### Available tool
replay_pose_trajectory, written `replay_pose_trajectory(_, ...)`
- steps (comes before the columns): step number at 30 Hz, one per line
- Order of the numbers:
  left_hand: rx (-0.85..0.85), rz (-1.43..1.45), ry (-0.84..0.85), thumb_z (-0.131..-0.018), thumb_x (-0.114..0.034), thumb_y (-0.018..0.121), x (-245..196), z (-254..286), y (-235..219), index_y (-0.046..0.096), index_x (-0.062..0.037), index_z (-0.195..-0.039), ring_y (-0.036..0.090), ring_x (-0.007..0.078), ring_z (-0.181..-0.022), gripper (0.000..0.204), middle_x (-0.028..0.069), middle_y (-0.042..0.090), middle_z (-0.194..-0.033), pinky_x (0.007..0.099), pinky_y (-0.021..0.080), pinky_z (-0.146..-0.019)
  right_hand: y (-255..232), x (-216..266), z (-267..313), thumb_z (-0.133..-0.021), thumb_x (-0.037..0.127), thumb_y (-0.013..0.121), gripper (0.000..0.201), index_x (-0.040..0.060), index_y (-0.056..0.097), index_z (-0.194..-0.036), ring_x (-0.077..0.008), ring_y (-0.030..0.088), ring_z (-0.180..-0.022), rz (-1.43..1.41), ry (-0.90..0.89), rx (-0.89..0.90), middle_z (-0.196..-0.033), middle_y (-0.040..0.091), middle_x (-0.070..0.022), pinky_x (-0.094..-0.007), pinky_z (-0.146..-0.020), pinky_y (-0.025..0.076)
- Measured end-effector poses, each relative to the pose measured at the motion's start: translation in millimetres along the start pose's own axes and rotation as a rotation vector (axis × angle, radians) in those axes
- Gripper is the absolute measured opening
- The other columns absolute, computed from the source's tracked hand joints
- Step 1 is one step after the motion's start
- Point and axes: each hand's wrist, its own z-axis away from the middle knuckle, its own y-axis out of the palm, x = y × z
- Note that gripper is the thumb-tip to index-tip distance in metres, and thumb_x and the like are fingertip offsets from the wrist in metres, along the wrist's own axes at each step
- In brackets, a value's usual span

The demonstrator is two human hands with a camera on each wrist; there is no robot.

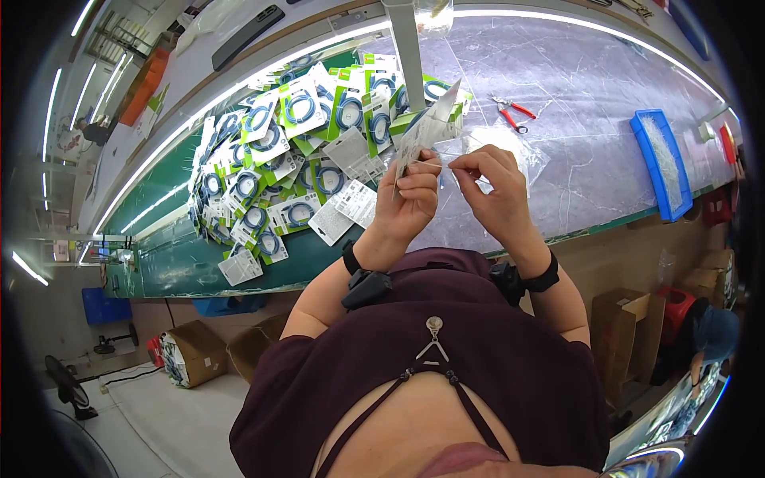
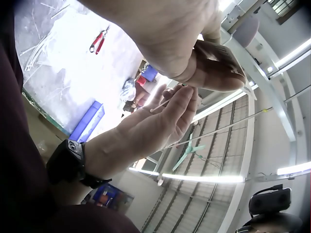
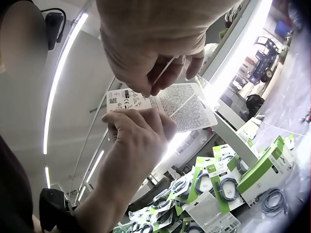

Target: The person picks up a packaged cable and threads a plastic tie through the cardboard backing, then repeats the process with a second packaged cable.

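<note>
My left hand (image 1: 408, 197) holds up a white printed package card (image 3: 192, 109), its fingers folded over the lower edge. The card's back, covered in small print, shows in the right wrist view; in the head view the card (image 1: 430, 127) stands tilted. Close beside it, my right hand (image 1: 496, 190) pinches a thin white cable tie (image 3: 164, 70) between thumb and forefinger. A thin white strand also crosses the face of the card. In the left wrist view the right hand (image 2: 150, 124) holds the tie just below the left hand (image 2: 170, 39).
A large heap of carded blue cables (image 1: 299, 107) covers the left of the table (image 1: 574, 72). Red-handled cutters (image 1: 510, 114) lie beyond the right hand. A blue tray (image 1: 663, 163) of thin white strips is at the far right. A white post (image 1: 405, 56) rises behind the card.
</note>
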Motion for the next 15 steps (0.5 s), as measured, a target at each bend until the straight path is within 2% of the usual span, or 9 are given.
replay_pose_trajectory(6, -0.018, -0.081, 0.028, -0.091, -0.017, 0.052, -6.4, 3.1, -4.6, 0.044, 0.0014, -0.107, 0.048, 0.0106, -0.059, 0.025, 0.0047, 0.047, -0.078, 0.0219, 0.044, -0.054, 7.5, 5.9, -0.4, -0.072, -0.003, 0.067, 0.013, 0.0056, 0.064, -0.081, -0.0157, 0.053, -0.065, -0.043, 0.056, 0.008, -0.075, 0.059, -0.0033, -0.0275, -0.064, 0.042)
replay_pose_trajectory(9, -0.039, -0.434, 0.073, -0.092, -0.02, 0.052, -13.2, 4.9, -13.8, 0.044, 0.0008, -0.114, 0.057, 0.0151, -0.073, 0.031, 0.0077, 0.055, -0.091, 0.0252, 0.05, -0.062, 17.2, 3.7, -1.0, -0.073, -0.004, 0.066, 0.016, 0.0047, 0.062, -0.085, -0.0178, 0.054, -0.067, -0.072, 0.033, -0.021, -0.077, 0.059, -0.0049, -0.0281, -0.066, 0.043)
replay_pose_trajectory(10, -0.034, -0.427, 0.072, -0.092, -0.02, 0.052, -14.2, 4.1, -13.7, 0.044, 0.0008, -0.114, 0.057, 0.0151, -0.073, 0.031, 0.0077, 0.055, -0.091, 0.0252, 0.05, -0.062, 19.1, 1.7, -0.4, -0.073, -0.005, 0.065, 0.017, 0.0043, 0.062, -0.087, -0.0188, 0.054, -0.068, -0.086, 0.022, -0.038, -0.078, 0.059, -0.0057, -0.0284, -0.066, 0.043)
replay_pose_trajectory(13, -0.158, -0.75, 0.114, -0.094, -0.023, 0.05, -20.1, 2.8, -8.3, 0.041, -0.0025, -0.123, 0.06, 0.0236, -0.098, 0.036, 0.0114, 0.057, -0.109, 0.0356, 0.055, -0.077, 19.8, -4.5, 1.4, -0.073, -0.007, 0.063, 0.022, 0.004, 0.059, -0.092, -0.0219, 0.056, -0.071, -0.184, 0.074, -0.032, -0.08, 0.059, -0.0077, -0.03, -0.067, 0.043)
replay_pose_trajectory(15, -0.166, -0.839, 0.135, -0.095, -0.023, 0.049, -15.6, 0.4, 3.3, 0.04, -0.0038, -0.125, 0.058, 0.0253, -0.104, 0.037, 0.0116, 0.056, -0.113, 0.0385, 0.054, -0.082, 18.1, -7.9, 1.9, -0.073, -0.008, 0.061, 0.025, 0.0038, 0.058, -0.095, -0.0234, 0.056, -0.073, -0.228, 0.093, -0.022, -0.08, 0.059, -0.0087, -0.0308, -0.067, 0.043)
